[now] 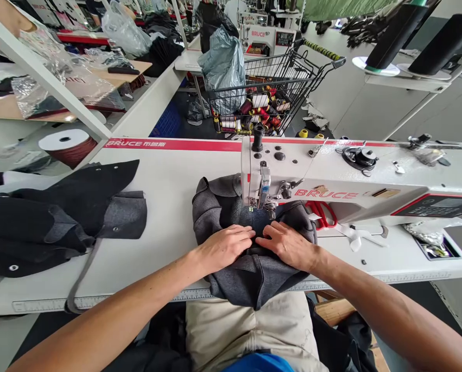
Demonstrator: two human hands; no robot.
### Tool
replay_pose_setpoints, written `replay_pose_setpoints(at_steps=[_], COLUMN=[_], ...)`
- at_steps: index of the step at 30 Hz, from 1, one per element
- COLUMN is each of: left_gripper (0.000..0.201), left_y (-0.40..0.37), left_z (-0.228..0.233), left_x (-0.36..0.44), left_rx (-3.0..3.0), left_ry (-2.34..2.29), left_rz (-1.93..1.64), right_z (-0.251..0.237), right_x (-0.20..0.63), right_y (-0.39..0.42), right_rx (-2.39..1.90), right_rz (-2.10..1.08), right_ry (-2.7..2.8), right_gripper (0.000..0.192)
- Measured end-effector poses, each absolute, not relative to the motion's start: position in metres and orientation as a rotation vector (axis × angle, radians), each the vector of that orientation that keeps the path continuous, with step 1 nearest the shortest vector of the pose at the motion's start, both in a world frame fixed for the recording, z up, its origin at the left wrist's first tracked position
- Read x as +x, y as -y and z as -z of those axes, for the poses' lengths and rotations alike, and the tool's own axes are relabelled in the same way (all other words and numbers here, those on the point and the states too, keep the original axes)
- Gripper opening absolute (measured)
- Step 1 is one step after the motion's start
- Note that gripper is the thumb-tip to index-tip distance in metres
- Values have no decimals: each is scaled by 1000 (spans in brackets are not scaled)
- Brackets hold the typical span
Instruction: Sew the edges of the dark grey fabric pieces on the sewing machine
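A dark grey cloth garment piece (250, 279) lies bunched around the needle area of a white sewing machine (300, 175), its near edge hanging over the table front. My left hand (228, 245) grips it just in front of the presser foot, fingers together and pointing right. Close beside it, my right hand (287, 243) is closed on the same cloth, with curled fingers and the thumb towards the left hand. Only a small gap separates the fingertips. The cloth under both palms is hidden, and I cannot make out the needle tip.
Dark cloth pieces with metal eyelets (118, 214) lie on the table's left. Red-handled scissors (323, 214) rest behind the right hand, under the machine arm. A thread spool (66, 144) sits at far left. Beyond the table stands a wire cart (288, 77) holding several spools.
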State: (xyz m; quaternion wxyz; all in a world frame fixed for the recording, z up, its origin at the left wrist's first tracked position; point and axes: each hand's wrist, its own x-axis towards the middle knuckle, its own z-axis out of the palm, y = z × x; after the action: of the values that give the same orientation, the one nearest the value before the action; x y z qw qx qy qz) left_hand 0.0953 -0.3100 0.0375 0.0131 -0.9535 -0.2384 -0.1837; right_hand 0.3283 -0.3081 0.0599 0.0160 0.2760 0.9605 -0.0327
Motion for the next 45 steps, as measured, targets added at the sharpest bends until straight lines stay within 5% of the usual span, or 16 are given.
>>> replay_pose_setpoints(at_steps=[12,45], left_gripper=[21,27], left_y=[312,279], left_z=[-49,-42], left_x=[92,89], left_rx=[-3004,-2959], left_ry=[841,625], left_rz=[302,506], right_z=[-64,-64], right_x=[326,320], right_y=[306,285], right_rx=[811,697], right_rz=[83,-169], right_ry=[-2979,-3002], right_gripper=[17,26])
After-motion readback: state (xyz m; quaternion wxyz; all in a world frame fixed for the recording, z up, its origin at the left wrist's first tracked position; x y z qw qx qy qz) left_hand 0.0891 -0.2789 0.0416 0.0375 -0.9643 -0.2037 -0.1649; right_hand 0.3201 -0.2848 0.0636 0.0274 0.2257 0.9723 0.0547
